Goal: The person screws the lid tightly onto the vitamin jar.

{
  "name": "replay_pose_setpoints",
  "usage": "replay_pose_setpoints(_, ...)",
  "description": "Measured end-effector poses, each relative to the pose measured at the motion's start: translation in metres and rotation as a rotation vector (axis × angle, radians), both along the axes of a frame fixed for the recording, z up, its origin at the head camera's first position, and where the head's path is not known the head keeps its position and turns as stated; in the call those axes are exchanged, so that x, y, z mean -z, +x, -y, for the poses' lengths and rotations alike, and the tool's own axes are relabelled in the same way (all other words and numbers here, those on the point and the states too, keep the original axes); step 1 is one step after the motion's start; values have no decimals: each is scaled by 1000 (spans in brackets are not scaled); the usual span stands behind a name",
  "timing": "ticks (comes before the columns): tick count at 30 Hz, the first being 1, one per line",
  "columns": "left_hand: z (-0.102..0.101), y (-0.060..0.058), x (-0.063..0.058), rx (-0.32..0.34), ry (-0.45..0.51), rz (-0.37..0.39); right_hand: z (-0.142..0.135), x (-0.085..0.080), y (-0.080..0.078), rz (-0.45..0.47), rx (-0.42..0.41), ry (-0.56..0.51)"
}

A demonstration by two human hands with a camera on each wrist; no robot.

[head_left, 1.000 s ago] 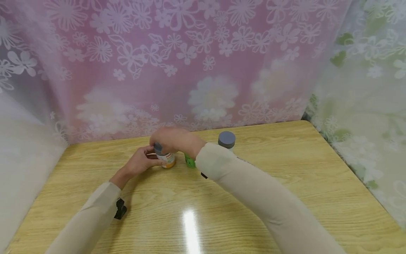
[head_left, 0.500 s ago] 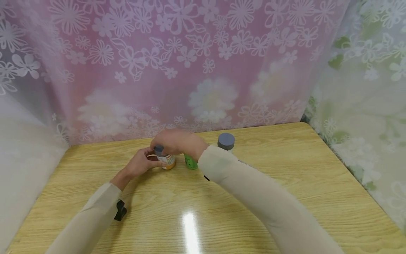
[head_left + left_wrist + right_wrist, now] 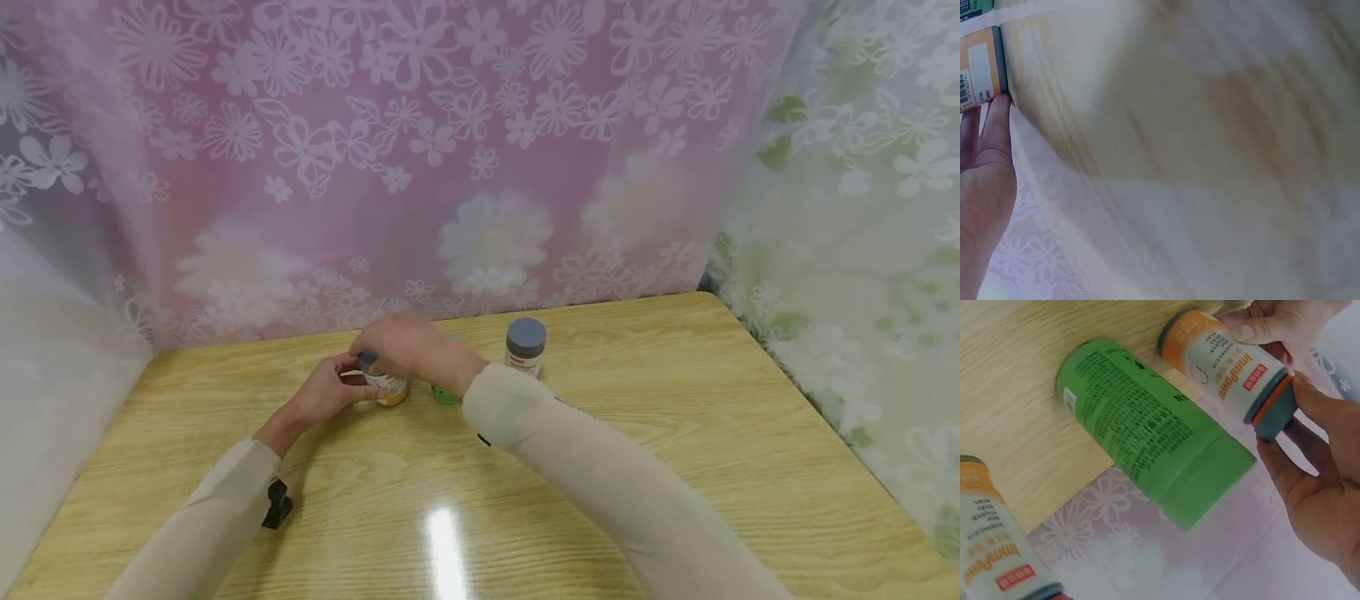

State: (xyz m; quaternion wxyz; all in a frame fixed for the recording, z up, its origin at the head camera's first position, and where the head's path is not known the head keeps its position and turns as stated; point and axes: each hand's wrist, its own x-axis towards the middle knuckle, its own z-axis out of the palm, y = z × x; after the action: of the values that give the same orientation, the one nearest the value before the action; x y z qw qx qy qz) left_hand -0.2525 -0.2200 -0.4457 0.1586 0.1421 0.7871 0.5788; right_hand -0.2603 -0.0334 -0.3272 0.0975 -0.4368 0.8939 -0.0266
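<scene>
A white supplement bottle with an orange base (image 3: pixel 1225 365) stands on the table between my hands. My left hand (image 3: pixel 324 392) grips its body from the left, thumb along the front. From above, my right hand (image 3: pixel 408 346) pinches the grey-blue cap (image 3: pixel 1277 411) between thumb and fingers. An orange band shows below the cap in the right wrist view, and the cap looks slightly tilted. Just right of this bottle stands a green bottle (image 3: pixel 1147 431), partly hidden behind my right wrist in the head view. The left wrist view catches the orange label (image 3: pixel 979 69) beside my left fingers.
A second white bottle with a grey cap (image 3: pixel 525 337) stands farther right, behind my right sleeve. The wooden table (image 3: pixel 360 500) reaches a pink floral curtain (image 3: pixel 495 167) at the back. Pale curtains hang on both sides.
The head view has shifted slightly. My right hand is blurred again at the cap, while my left hand keeps its grip on the bottle. More of the second white bottle shows past my right sleeve.
</scene>
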Motion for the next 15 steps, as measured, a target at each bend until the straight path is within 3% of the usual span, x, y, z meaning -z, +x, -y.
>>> replay_pose_setpoints(6,2,1,1,18,18,9,-4,10,2,-4,-2,-82)
replay_pose_setpoints(11,0,2,3,31,10,-13,-8,12,1,-11,-21,-55)
replay_pose_setpoints(15,-1,3,2,29,16,-39,-16,10,0,36,-20,-40)
